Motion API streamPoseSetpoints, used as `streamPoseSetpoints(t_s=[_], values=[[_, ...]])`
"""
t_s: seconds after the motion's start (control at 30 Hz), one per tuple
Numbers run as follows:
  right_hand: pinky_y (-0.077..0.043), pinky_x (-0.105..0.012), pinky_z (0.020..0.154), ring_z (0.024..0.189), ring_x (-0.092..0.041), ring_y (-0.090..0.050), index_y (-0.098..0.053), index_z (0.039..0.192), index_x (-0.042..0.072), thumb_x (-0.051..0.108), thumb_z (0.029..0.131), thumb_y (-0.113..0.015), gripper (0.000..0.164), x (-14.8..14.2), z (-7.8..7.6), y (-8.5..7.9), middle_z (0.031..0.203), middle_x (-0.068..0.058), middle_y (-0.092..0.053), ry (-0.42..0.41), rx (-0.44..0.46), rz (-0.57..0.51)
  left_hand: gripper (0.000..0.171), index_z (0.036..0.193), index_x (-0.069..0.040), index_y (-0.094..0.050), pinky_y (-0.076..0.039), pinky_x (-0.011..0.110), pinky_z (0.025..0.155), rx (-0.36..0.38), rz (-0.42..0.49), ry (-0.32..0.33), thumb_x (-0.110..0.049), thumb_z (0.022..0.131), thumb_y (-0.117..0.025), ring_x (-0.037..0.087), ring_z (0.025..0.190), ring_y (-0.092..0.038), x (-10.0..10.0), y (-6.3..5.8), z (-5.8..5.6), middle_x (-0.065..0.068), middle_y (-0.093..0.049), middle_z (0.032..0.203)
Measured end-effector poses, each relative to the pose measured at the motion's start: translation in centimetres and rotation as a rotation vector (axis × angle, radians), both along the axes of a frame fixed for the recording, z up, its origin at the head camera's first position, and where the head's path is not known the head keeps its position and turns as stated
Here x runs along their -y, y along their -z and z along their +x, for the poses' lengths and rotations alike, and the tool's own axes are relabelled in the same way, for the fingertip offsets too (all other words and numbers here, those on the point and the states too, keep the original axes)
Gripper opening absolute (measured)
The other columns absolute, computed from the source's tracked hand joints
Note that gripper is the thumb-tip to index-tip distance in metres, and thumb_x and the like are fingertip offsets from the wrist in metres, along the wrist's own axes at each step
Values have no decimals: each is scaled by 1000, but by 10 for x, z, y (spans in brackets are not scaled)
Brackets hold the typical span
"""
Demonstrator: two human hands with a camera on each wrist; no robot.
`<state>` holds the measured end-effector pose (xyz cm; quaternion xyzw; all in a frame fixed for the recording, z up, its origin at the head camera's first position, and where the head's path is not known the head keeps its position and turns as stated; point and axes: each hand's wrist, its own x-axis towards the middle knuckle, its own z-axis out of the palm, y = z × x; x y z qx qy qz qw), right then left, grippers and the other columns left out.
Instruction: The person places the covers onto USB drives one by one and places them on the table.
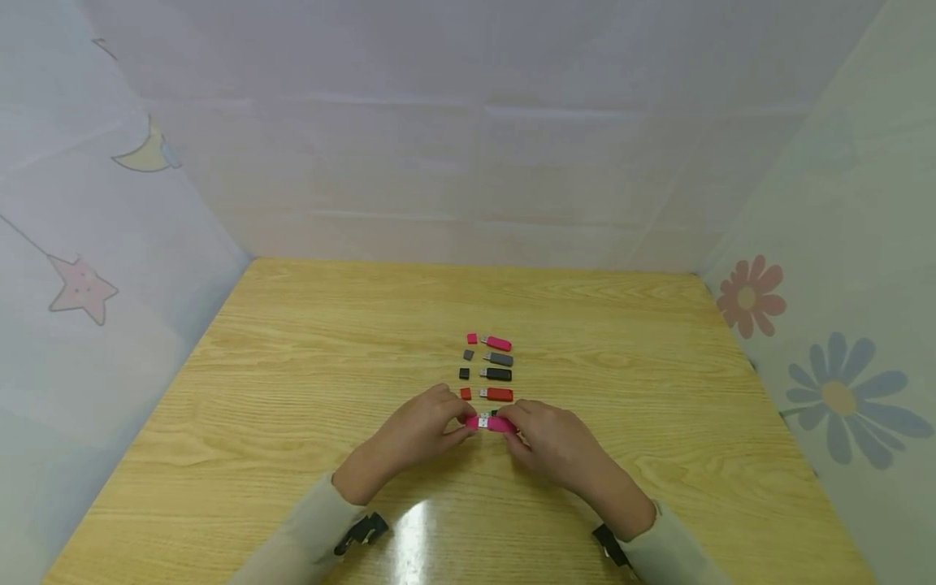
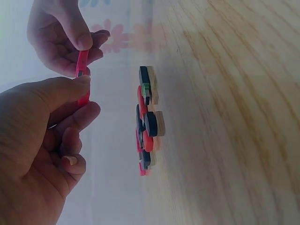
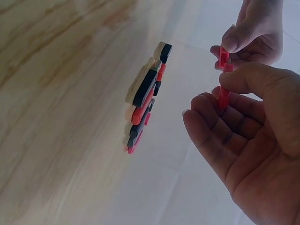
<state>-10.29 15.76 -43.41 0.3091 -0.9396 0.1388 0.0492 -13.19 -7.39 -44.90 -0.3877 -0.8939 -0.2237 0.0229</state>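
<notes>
Between thumb and fingers my left hand (image 1: 418, 426) pinches a small pink USB stick cap (image 1: 472, 422). My right hand (image 1: 559, 443) pinches the pink body of a USB stick (image 1: 501, 424), its silver plug pointing left at the cap. Some metal shows between cap and body in the head view. Both pieces are held above the table, nearly in line. Just beyond them lies a black USB stick (image 3: 145, 88) with a green plug end, mostly hidden by the hands in the head view. Its black cap (image 2: 151, 123) lies to its left.
Farther back on the wooden table (image 1: 292, 357) lie uncapped USB sticks in rows: red (image 1: 500, 395), black (image 1: 499, 374), grey (image 1: 500, 358) and pink (image 1: 500, 344). A matching cap lies left of each, such as the red cap (image 1: 465, 393). Pale printed curtains surround the table.
</notes>
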Motion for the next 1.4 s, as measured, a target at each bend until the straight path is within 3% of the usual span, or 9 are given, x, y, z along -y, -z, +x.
streamPoseSetpoints(t_s=[0.9, 1.4], values=[[-57, -28, 65, 78, -9, -66, -73, 107, 10, 15, 86, -79, 22, 2, 3, -4, 94, -1, -73, -18, -30, -18, 12, 98, -13, -76, -45, 18, 68, -22, 54, 23, -22, 90, -79, 8, 80, -50, -3, -4, 4, -7, -72, 87], [-51, -21, 59, 69, -5, -54, -72, 106, 10, 16, 87, -79, 21, 3, 3, -4, 88, 2, -69, -38, -46, -25, 11, 97, -13, -76, -44, 18, 67, -34, 49, 31, -22, 91, -78, 8, 78, -49, -4, -5, 5, -7, -72, 86]])
